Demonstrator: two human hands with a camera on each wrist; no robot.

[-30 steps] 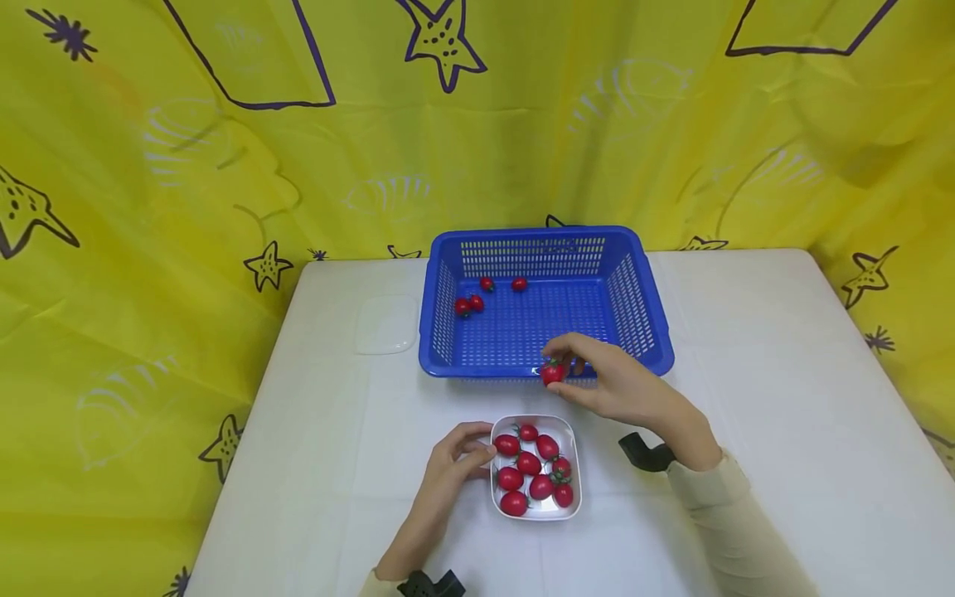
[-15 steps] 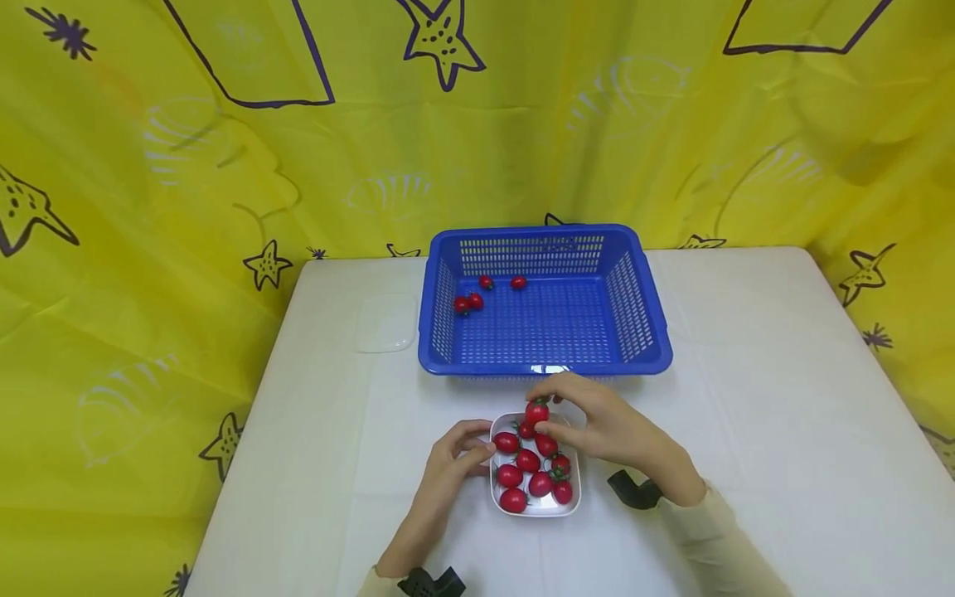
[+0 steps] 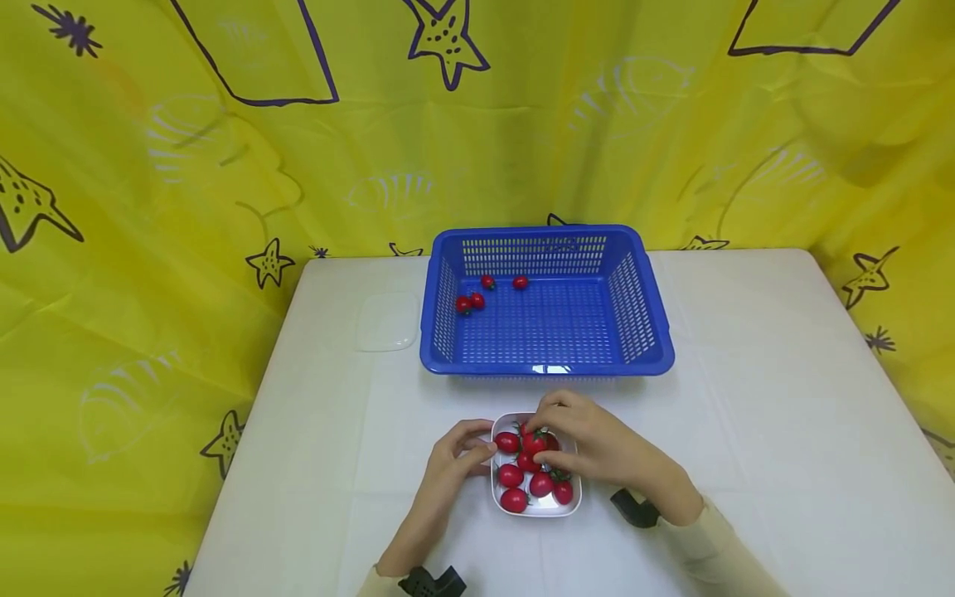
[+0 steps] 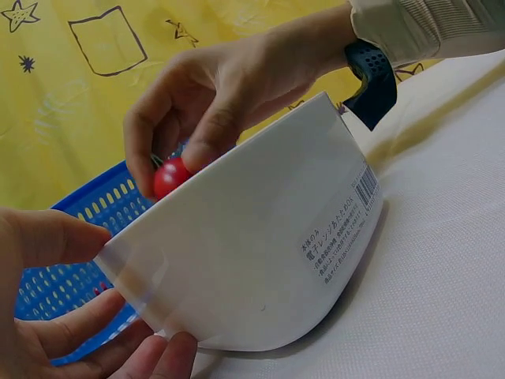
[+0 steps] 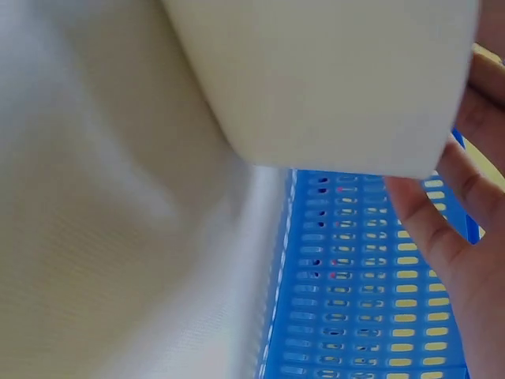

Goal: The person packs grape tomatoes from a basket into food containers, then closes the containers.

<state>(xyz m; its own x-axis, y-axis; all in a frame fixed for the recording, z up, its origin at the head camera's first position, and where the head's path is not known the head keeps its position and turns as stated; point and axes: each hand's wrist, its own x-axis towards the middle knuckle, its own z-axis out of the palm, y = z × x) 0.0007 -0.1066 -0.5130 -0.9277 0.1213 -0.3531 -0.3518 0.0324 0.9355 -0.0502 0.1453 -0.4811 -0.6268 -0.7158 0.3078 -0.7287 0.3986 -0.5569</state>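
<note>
Pinching a cherry tomato (image 4: pixel 170 179) between thumb and fingers, the right hand (image 3: pixel 598 439) is at the mouth of the white container (image 4: pixel 245 253), its fingers hiding some of the red tomatoes (image 3: pixel 514 500) inside. The left hand (image 3: pixel 453 461) grips that container's left side. Beyond sits a blue basket (image 3: pixel 477 367) with four small tomatoes (image 3: pixel 520 283) toward its far left; a clear flat lid (image 3: pixel 386 322) lies just left of it.

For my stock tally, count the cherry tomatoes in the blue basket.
4: two cherry tomatoes side by side at left, one behind them, another farther right. The basket's rim may hide more.
</note>
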